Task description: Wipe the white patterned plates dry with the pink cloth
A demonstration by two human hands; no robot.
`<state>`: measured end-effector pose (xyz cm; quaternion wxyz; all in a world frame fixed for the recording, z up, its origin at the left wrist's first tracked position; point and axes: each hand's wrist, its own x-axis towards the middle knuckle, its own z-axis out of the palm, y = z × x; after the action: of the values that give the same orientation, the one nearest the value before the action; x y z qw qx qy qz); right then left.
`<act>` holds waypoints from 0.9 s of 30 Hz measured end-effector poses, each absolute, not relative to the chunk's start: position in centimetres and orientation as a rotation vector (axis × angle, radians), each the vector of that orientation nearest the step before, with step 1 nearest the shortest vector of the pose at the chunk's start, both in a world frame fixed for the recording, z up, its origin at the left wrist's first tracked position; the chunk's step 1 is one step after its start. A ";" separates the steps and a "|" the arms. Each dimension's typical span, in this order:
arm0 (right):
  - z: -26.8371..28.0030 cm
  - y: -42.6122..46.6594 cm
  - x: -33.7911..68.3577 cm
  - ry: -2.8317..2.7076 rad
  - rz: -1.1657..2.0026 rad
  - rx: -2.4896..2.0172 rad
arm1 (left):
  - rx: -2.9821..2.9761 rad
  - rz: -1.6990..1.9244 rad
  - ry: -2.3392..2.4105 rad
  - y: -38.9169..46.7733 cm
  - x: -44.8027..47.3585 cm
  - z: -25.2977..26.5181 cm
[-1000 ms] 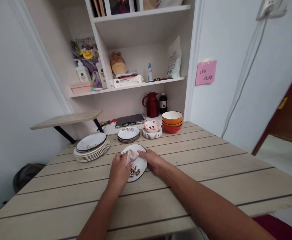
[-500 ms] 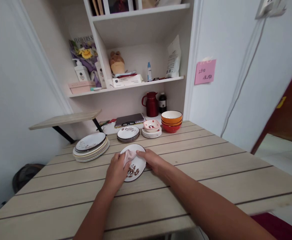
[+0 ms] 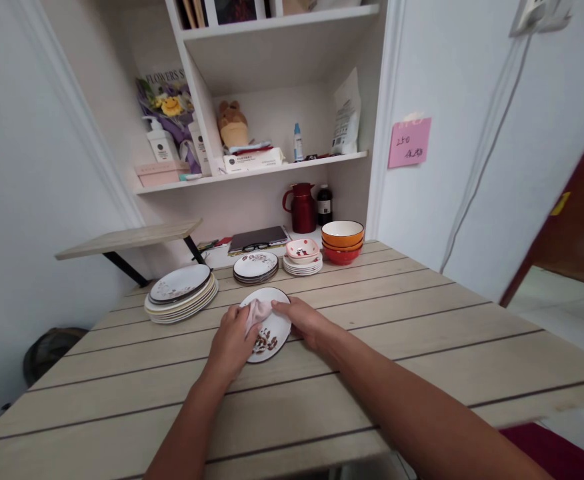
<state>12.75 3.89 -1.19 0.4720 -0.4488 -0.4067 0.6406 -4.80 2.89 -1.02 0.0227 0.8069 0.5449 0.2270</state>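
Observation:
A round white plate [image 3: 278, 331] with a dark rim and brown flower print is held between my two hands over the table. My right hand [image 3: 306, 323] grips its right edge, thumb on top and the fingers hidden underneath. In my left hand [image 3: 233, 337] is a pale pink cloth [image 3: 257, 312], pressed onto the upper left of the plate's face. Behind the plate stands a stack of small flowered plates [image 3: 255, 265]. A taller stack of larger plates [image 3: 179, 283] is to the left of it.
Small white dishes [image 3: 303, 268] carry a pink square bowl [image 3: 302, 249]. Orange and red bowls [image 3: 343, 243] are stacked beside them. A red jug [image 3: 303, 208] and dark bottle [image 3: 325, 205] stand behind. A small raised wooden shelf [image 3: 132, 239] is at the left back of the planked table [image 3: 422, 327].

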 end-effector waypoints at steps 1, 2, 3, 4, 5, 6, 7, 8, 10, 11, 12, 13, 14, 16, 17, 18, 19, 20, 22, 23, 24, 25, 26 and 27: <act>-1.2 3.9 12.7 -0.997 1.567 -1.100 | 2.501 0.706 1.682 2.9 -4.8 -1.0; -1.2 3.9 12.7 -0.997 1.564 -1.102 | 2.503 0.711 1.677 2.9 -4.9 -1.1; -1.2 3.9 12.8 -0.998 1.561 -1.104 | 2.507 0.718 1.671 3.0 -4.9 -1.1; -1.2 3.9 12.8 -0.998 1.558 -1.108 | 2.512 0.726 1.664 3.0 -4.9 -1.1; -1.3 3.9 12.8 -0.998 1.555 -1.111 | 2.517 0.732 1.657 3.0 -4.9 -1.1; -1.3 3.9 12.8 -0.999 1.554 -1.114 | 2.519 0.738 1.652 3.0 -4.9 -1.1; -1.3 3.9 12.8 -0.999 1.552 -1.117 | 2.521 0.740 1.648 3.0 -4.9 -1.1; -1.3 3.9 12.8 -0.998 1.551 -1.120 | 2.521 0.740 1.647 3.0 -4.9 -1.1; -1.3 3.9 12.8 -0.996 1.550 -1.121 | 2.519 0.732 1.650 3.0 -4.9 -1.0; -1.2 3.9 12.8 -0.996 1.551 -1.119 | 2.518 0.731 1.651 3.0 -4.9 -1.0; -1.2 3.9 12.7 -0.997 1.553 -1.113 | 2.518 0.731 1.649 3.0 -4.9 -1.0; -1.1 3.8 12.7 -0.999 1.556 -1.105 | 2.519 0.733 1.647 3.0 -4.9 -1.0; -1.0 3.8 12.7 -1.001 1.559 -1.097 | 2.519 0.735 1.644 3.0 -4.9 -1.0; -0.9 3.7 12.6 -1.002 1.565 -1.090 | 2.520 0.736 1.642 2.9 -4.9 -1.0; -0.9 3.6 12.6 -1.001 1.566 -1.090 | 2.520 0.734 1.644 2.9 -4.9 -1.0; -0.9 3.6 12.6 -1.000 1.567 -1.093 | 2.519 0.733 1.646 2.9 -4.9 -1.0; -0.9 3.6 12.6 -1.000 1.568 -1.098 | 2.518 0.732 1.648 2.9 -4.9 -1.0; -0.9 3.6 12.7 -1.000 1.568 -1.102 | 2.517 0.735 1.647 2.9 -4.9 -1.1; -0.9 3.6 12.7 -1.000 1.565 -1.105 | 2.519 0.743 1.639 2.9 -4.9 -1.1; -0.9 3.6 12.7 -0.999 1.564 -1.106 | 2.521 0.745 1.636 2.9 -4.9 -1.1; -0.9 3.7 12.7 -0.998 1.563 -1.106 | 2.522 0.746 1.634 2.9 -4.9 -1.1; -1.0 3.7 12.7 -0.998 1.563 -1.106 | 2.522 0.743 1.634 2.9 -4.9 -1.1; -1.0 3.7 12.7 -0.998 1.564 -1.105 | 2.522 0.738 1.634 2.9 -4.9 -1.1; -1.0 3.7 12.7 -0.999 1.564 -1.105 | 2.522 0.732 1.635 2.9 -4.9 -1.0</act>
<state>12.74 3.72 -1.03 0.4714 -0.4512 -0.4079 0.6386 -4.89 2.92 -1.04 0.0243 0.8150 0.5284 0.2366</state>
